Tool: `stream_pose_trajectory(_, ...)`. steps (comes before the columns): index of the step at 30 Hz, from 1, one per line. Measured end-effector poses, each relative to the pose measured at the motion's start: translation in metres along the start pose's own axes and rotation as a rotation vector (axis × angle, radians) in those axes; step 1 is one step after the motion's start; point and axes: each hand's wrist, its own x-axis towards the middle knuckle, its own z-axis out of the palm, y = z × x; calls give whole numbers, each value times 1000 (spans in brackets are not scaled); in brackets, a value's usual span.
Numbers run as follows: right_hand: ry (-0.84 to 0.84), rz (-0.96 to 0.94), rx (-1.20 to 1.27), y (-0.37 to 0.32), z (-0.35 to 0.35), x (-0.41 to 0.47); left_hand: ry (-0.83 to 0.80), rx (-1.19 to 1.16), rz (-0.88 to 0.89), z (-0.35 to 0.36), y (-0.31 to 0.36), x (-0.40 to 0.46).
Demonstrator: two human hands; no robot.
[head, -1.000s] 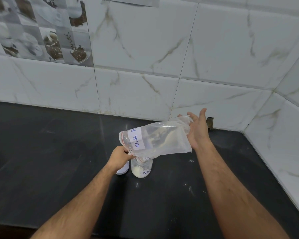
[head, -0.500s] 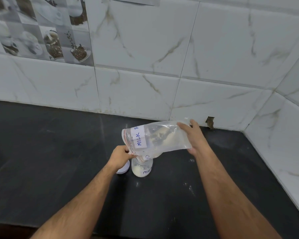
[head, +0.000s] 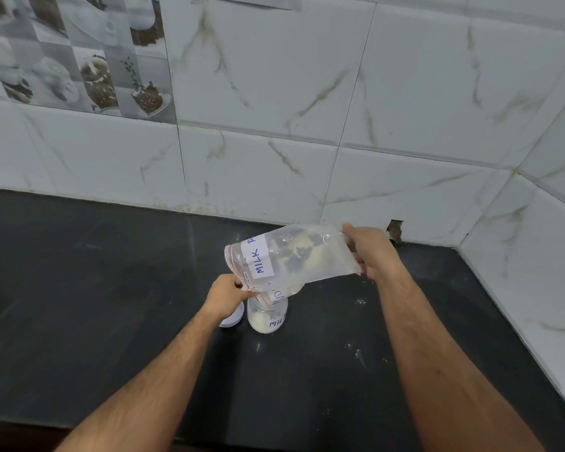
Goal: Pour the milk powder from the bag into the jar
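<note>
A clear zip bag with a white "MILK" label lies tilted above a small glass jar, its open mouth down at the jar's top. Pale powder clings inside the bag, and powder fills the jar's bottom. My left hand pinches the bag's mouth edge beside the jar. My right hand grips the raised closed end of the bag. The jar stands upright on the black counter and also bears a written label.
A white lid lies on the counter just left of the jar, partly under my left hand. Spilled powder specks dot the counter to the right. Tiled walls close off the back and the right side.
My right hand went from open fingers behind the bag to a grip on its closed end. The powder inside the bag has shifted.
</note>
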Motion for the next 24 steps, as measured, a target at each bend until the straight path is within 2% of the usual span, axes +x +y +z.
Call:
stream_pose_trajectory(8, 8, -100, 18, -2, -4, 0, 34, 61, 18, 2, -1, 2)
stream_pose_trajectory(14, 65, -249, -112, -7, -4, 3, 55, 76, 30, 2, -2, 1)
stream_pose_trajectory(24, 58, -369, -117, -13, 3, 1, 15, -179, 120, 6, 8, -13)
